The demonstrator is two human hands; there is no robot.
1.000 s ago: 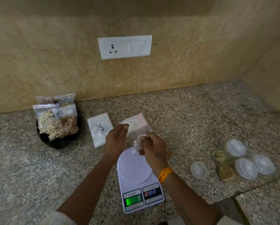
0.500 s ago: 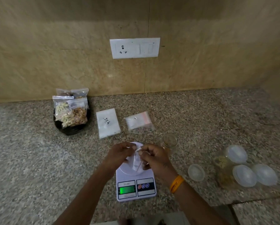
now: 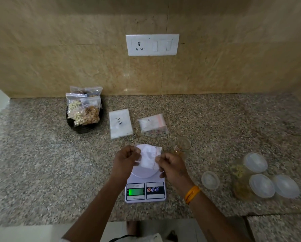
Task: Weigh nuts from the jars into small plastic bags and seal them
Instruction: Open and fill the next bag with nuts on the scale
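- Both my hands pinch 1 empty small bag [image 3: 148, 157]: left hand [image 3: 126, 158] on its left edge, right hand [image 3: 170, 165] by the red zip strip.
- It hangs just over the scale [image 3: 145, 180] platform; I judge I should pull the mouth fully open and stand it centred.
- The open jar [image 3: 182, 145] waits just right on the bench [image 3: 41, 163].
- Filled bags [image 3: 84, 109] lie far left.
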